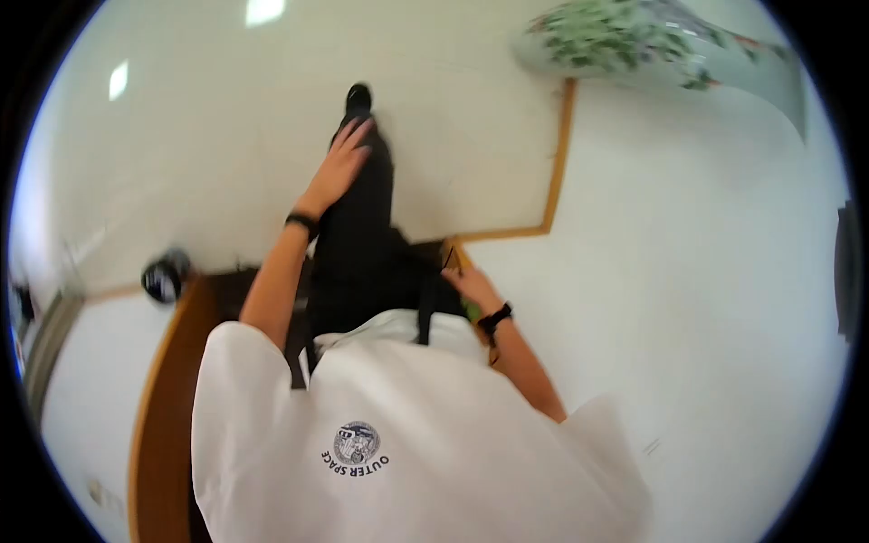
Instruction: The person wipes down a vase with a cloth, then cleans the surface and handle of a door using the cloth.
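My left hand (pixel 344 165) lies on the leg of my black trousers (pixel 358 199), its fingers apart and holding nothing. A black shoe (pixel 359 97) shows past the trouser leg. Beside my hip, at the edge of a wooden seat (pixel 457 253), is my right hand (pixel 472 286). Its fingers are bent together around a thin dark thing too small to name. Something green sits just under that wrist, partly hidden. Both wrists wear black bands. A black strap (pixel 426 312) hangs over my lap below my white shirt (pixel 434 434).
A large white vase with a green floral pattern (pixel 615 41) stands at the upper right. A wooden strip (pixel 559 158) borders the pale floor beside the white wall (pixel 688 271). At the left are a wooden panel (pixel 161 416) and a dark round object (pixel 165 277).
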The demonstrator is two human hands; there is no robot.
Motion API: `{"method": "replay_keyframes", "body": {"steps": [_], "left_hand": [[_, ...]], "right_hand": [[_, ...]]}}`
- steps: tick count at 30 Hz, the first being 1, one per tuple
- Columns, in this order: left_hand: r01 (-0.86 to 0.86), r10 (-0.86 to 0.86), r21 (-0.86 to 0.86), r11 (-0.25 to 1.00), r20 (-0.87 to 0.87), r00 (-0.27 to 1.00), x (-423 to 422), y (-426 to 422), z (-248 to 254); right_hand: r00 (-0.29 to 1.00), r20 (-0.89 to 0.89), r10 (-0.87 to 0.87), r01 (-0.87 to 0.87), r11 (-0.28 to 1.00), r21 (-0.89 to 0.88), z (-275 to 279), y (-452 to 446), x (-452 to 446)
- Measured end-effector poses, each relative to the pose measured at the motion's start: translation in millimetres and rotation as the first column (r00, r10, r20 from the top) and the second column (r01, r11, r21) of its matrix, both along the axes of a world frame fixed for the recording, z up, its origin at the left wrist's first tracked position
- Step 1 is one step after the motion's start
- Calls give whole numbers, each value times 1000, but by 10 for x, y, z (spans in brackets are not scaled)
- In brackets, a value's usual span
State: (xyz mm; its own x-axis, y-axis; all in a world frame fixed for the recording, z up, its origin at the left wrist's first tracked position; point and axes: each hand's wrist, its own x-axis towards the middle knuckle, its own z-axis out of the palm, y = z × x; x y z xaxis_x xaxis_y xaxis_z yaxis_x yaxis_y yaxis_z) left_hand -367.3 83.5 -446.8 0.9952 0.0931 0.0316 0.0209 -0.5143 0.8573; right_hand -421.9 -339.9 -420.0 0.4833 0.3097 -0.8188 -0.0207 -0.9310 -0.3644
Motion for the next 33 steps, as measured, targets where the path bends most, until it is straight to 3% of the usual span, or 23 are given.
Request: {"method": "replay_keyframes", "body": {"steps": [1, 2, 3, 4, 5, 6, 7, 9, 11, 12, 14, 15, 17, 19, 22, 25, 28, 29, 30, 31, 33], "left_hand": [[-86, 16, -238, 967, -284, 959, 168, 66, -482], [18, -81, -98, 995, -691, 719, 209, 49, -592], [463, -210, 43, 885, -852, 480, 132, 286, -602], [652, -136, 82, 754, -951, 278, 192, 627, -1301], [696, -64, 14, 718, -994, 86, 1138, 644, -184], [672, -126, 154, 725, -929, 348, 1432, 932, -647], [428, -94, 277, 860, -739, 667, 1816, 1025, -554], [147, -16, 269, 952, -436, 900, 2867, 1009, 100], [145, -51, 260, 955, -338, 940, 3722, 947, 578], [170, -80, 249, 953, -337, 938, 3953, 1043, 903], [211, -122, 200, 957, -385, 915, 4692, 1030, 1296], [228, -147, 176, 958, -384, 912, 4613, 1055, 1680], [344, -341, -46, 938, -309, 888, 5128, 717, 2065], [450, -530, -292, 844, -326, 783, 5425, 185, 2580], [565, -775, -544, 620, -311, 550, 5544, -567, 3378], [517, -863, -697, 496, -330, 382, 5836, -1237, 3739], [556, -873, -675, 485, -335, 355, 6129, -1708, 3800], [622, -885, -632, 462, -279, 373, 5859, -1617, 4321], [678, -901, -595, 431, -235, 365, 5865, -1622, 4406], [734, -917, -555, 393, -179, 356, 5919, -1655, 4450], [788, -906, -449, 422, -240, 349, 6182, -1772, 4369]], "right_hand": [[969, 230, -90, 67, 992, 105, -208, -122, -109], [878, 446, -174, 87, 974, 209, -419, -251, -199], [926, 317, -207, 181, 977, 110, -212, -161, -80], [951, 192, -242, 249, 968, -14, 26, -53, 44], [879, -264, -397, 326, 904, -275, 500, 117, 771], [879, -152, -452, 424, 887, -183, 1005, 299, 1174], [837, -42, -546, 529, 826, -195, 993, 215, 1369], [710, 141, -690, 702, 680, -210, 969, -90, 1826], [650, 244, -720, 759, 631, -161, 1136, -355, 2267], [609, 300, -735, 788, 603, -122, 1140, -256, 2377], [400, 310, -862, 876, 459, 146, 1142, -78, 2957], [279, 310, -909, 879, 371, 299, 1395, 93, 2843], [-27, 133, -991, 835, 51, 547, 1754, 321, 3369], [-186, 1, -983, 672, -126, 729, 2317, 601, 3831], [-208, -111, -972, 483, -200, 853, 3129, 904, 4227], [-237, -198, -951, 354, -274, 894, 3494, 1038, 4767], [-281, -222, -934, 316, -308, 897, 3678, 1035, 5163], [-270, -232, -934, 280, -307, 910, 4217, 1166, 4944], [-280, -242, -929, 259, -316, 913, 4326, 1203, 4971], [-328, -156, -932, 288, -256, 923, 4398, 1215, 5003], [-403, 18, -915, 389, -154, 908, 4449, 1056, 5160]]}}
